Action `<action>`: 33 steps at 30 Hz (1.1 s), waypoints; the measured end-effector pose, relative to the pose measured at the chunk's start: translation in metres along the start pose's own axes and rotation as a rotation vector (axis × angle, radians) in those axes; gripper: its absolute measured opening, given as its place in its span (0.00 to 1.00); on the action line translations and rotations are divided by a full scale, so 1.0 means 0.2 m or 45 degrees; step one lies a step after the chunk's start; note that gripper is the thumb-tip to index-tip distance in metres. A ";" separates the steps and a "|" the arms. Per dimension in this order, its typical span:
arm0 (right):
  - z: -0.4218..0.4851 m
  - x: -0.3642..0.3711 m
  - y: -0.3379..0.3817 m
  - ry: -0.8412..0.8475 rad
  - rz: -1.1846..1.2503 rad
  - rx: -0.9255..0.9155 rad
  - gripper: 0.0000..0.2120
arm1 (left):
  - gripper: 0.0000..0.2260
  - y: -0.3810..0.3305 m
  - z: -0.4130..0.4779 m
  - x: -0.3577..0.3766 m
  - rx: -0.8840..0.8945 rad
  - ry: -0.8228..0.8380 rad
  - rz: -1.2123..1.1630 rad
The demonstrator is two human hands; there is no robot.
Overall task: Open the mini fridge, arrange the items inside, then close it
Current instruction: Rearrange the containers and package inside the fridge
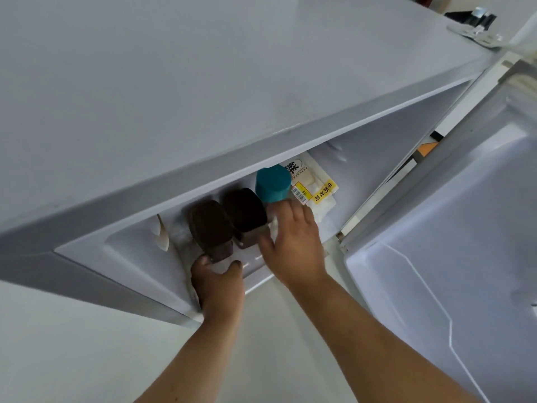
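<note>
The grey mini fridge [203,82] stands open, its door [465,228] swung out to the right. Inside, from left to right, stand two containers with dark brown lids, the left one [210,225] and the right one [245,212], then a bottle with a teal cap [272,183], then a white bread bag with a yellow label [315,184]. My left hand [218,283] grips the lower body of the left brown-lidded container. My right hand [293,242] is wrapped around the body of the teal-capped bottle, whose lower part is hidden by my fingers.
A pale floor [72,359] lies below the fridge. The door's white inner liner [450,286] fills the right side. A metal hinge bracket [476,30] sits at the fridge's top right corner. Something white and curved [162,234] shows at the left of the compartment.
</note>
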State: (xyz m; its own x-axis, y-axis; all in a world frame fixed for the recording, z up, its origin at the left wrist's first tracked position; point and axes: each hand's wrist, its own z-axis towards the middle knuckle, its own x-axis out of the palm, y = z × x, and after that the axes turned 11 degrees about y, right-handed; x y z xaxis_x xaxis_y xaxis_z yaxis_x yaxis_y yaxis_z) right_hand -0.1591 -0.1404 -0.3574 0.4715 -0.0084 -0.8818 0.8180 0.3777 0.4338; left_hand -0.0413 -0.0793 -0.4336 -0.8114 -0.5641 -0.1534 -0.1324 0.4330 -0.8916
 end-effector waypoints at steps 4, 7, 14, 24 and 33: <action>0.00 -0.03 -0.19 0.176 -0.140 0.184 0.26 | 0.20 0.04 -0.02 0.02 -0.075 0.084 0.209; 0.03 -0.02 -0.22 0.349 -0.182 0.204 0.31 | 0.13 0.01 -0.03 0.05 -0.055 0.179 0.341; 0.04 -0.05 -0.24 0.334 -0.089 0.184 0.27 | 0.05 -0.06 -0.02 0.13 0.270 0.409 0.808; 0.01 -0.05 -0.24 0.333 -0.109 0.155 0.27 | 0.22 -0.01 -0.02 0.03 -0.095 -0.057 0.203; 0.00 -0.07 -0.13 0.059 -0.212 0.084 0.27 | 0.29 0.01 -0.04 0.00 -0.229 -0.029 0.160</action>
State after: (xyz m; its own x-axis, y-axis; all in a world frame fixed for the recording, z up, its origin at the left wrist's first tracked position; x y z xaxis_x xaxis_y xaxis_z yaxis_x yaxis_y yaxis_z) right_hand -0.1876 -0.1500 -0.3572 0.3137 -0.0225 -0.9493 0.9040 0.3128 0.2913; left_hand -0.0452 -0.0727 -0.4328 -0.8151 -0.5125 -0.2701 -0.1322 0.6185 -0.7746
